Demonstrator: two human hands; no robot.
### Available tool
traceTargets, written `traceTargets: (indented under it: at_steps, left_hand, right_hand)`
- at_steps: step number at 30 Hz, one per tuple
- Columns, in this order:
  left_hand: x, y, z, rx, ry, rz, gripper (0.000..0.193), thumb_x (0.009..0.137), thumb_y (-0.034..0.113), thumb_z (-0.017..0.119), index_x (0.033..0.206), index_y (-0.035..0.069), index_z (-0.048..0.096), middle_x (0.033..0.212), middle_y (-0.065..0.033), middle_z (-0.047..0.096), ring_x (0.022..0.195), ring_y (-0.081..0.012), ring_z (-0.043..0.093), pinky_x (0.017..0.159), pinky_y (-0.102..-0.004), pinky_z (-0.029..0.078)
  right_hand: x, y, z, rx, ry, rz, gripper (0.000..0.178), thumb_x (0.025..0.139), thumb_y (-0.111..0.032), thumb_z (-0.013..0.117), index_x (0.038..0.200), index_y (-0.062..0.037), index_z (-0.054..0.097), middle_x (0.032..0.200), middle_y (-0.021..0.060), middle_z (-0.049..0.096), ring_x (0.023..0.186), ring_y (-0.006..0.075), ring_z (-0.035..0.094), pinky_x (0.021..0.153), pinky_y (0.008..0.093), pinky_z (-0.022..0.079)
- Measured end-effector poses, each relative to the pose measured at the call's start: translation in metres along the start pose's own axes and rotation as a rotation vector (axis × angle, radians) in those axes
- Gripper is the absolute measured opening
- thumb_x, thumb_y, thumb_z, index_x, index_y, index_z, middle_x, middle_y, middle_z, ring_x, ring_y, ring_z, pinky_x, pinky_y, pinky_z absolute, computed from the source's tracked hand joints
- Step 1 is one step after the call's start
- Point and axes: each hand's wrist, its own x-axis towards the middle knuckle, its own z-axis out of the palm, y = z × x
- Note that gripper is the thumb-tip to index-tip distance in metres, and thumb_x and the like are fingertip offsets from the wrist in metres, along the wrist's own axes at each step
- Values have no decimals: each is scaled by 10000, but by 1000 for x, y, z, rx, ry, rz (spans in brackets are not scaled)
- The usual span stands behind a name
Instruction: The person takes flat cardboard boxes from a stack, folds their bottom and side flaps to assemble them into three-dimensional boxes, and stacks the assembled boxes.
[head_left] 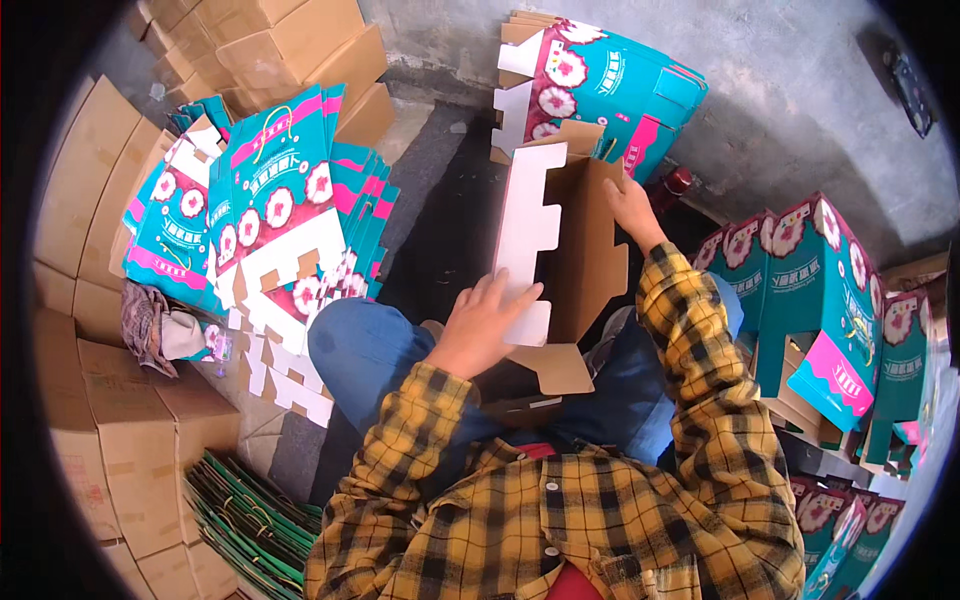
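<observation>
The open carton stands between the knees of the seated person, slightly to one o'clock from the centre of the view. Its mouth faces up, its inside is brown, and a white notched panel runs along its left side.

The left hand comes from seven o'clock, with the forearm slanting upward. It lies back-up over the near part of the white panel; the thumb is apart from the fingers and points toward three o'clock. I cannot tell if this hand pinches the panel or only rests on it.

The right hand is farther from the body, its forearm coming from five o'clock. The wrist is bent toward eleven o'clock, and thumb and fingers pinch the far part of the carton's right wall.

At ten o'clock lie flat printed sheets in teal and pink. At one o'clock, more teal pieces lean near the grey wall. Teal boxes stand at three o'clock, and brown cartons are stacked at eight o'clock.
</observation>
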Motion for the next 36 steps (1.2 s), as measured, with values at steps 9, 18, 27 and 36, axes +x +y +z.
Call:
traceTargets:
  at_steps: [9, 18, 27, 36]
  left_hand:
    - [-10, 6, 11, -86, 25, -7, 704, 776, 504, 677, 1338, 118, 503, 1426, -261, 336, 1346, -403, 296, 1092, -509, 252]
    - [-38, 27, 7, -287, -3, 57, 527, 794, 373, 697, 1202, 57, 592, 1392, -205, 407, 1326, -376, 331, 1093, -479, 270]
    - [7, 53, 58, -30, 318, -278, 333, 807, 162, 656, 1102, 20, 594, 1063, -130, 570, 1023, -311, 502, 832, -447, 388]
    - [26, 96, 66, -175, 291, -97, 513, 803, 190, 625, 1238, -43, 487, 1290, -213, 466, 1252, -358, 396, 1057, -520, 267]
  right_hand:
    - [-9, -14, 1, -113, -41, 126, 310, 910, -247, 515, 1071, 6, 591, 897, 242, 643, 837, 365, 640, 742, 404, 488]
    - [-11, -7, 5, -123, -75, 177, 405, 941, -352, 432, 1094, -13, 593, 972, 291, 626, 966, 477, 567, 828, 511, 463]
    - [-17, -11, 2, -119, -153, 304, 436, 939, -384, 413, 1119, -26, 584, 991, 290, 625, 967, 472, 572, 834, 493, 470]
    - [-26, -11, 6, -49, -58, 248, 392, 932, -337, 438, 1150, -34, 558, 1000, 285, 624, 969, 462, 575, 828, 494, 468]
